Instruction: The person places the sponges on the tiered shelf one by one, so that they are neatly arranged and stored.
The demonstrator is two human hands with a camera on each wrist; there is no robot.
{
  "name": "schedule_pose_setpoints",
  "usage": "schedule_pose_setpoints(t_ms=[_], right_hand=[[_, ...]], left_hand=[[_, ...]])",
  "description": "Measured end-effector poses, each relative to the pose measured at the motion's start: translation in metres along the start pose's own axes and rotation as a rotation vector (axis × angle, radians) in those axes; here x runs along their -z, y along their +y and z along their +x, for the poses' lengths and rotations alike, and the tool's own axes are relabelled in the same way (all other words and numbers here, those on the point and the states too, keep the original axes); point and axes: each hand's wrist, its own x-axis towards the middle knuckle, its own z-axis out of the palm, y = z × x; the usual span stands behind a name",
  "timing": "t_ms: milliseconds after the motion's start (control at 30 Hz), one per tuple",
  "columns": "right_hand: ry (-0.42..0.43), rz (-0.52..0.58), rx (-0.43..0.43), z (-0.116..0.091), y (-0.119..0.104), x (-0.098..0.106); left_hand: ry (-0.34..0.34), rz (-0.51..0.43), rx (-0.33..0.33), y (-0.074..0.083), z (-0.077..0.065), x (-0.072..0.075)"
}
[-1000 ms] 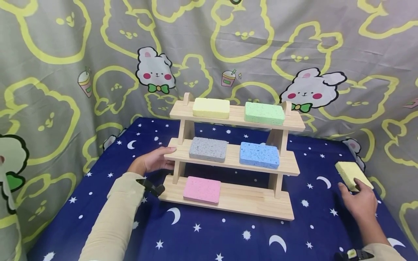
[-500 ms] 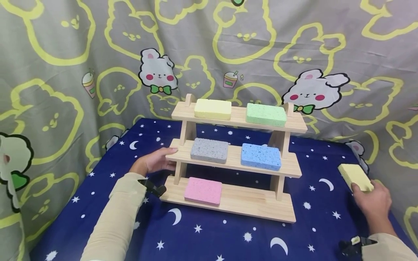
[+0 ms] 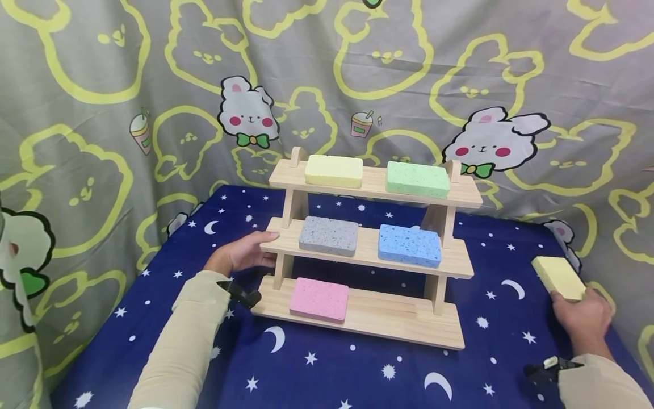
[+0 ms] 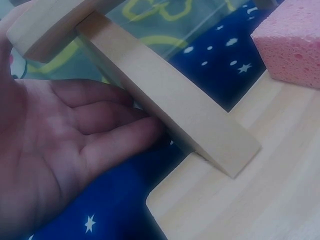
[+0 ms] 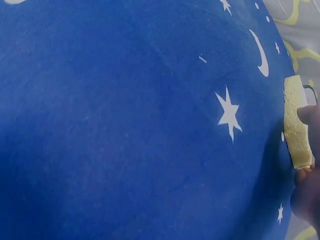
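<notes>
A three-tier wooden display rack (image 3: 409, 326) stands in the middle of the table. My left hand (image 3: 245, 253) grips the left end of its middle shelf, thumb on top; in the left wrist view the fingers (image 4: 120, 135) lie below, against the upright (image 4: 170, 95). At the far right, my right hand (image 3: 587, 318) holds a pale yellow sponge (image 3: 559, 276) by its near end, between thumb and fingers. A second yellow sponge (image 3: 334, 171) and a green sponge (image 3: 417, 179) sit on the top shelf. Grey (image 3: 328, 235) and blue (image 3: 409, 245) sponges rest on the middle shelf, a pink sponge (image 3: 319, 299) on the bottom one.
A dark blue cloth (image 3: 368, 375) with white moons and stars covers the table. Behind and at both sides hangs a grey curtain (image 3: 306, 51) with yellow cartoon outlines. The sponge in my right hand is close to the curtain on the right.
My right hand has shifted right around the near end of the yellow sponge and taken hold of it. The left hand keeps its place on the rack; the head view has shifted slightly.
</notes>
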Motion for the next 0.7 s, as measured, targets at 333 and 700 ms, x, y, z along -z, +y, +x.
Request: schedule_pose_setpoints(t_ms=[333, 700], right_hand=[[-0.099, 0.001, -0.137, 0.0019, -0.002, 0.0026], [-0.078, 0.016, -0.15, 0.0036, -0.0042, -0.0041]], left_hand=[[-0.005, 0.019, -0.003, 0.0009, 0.0001, -0.0011], [-0.001, 0.007, 0.002, 0.0005, -0.0006, 0.0001]])
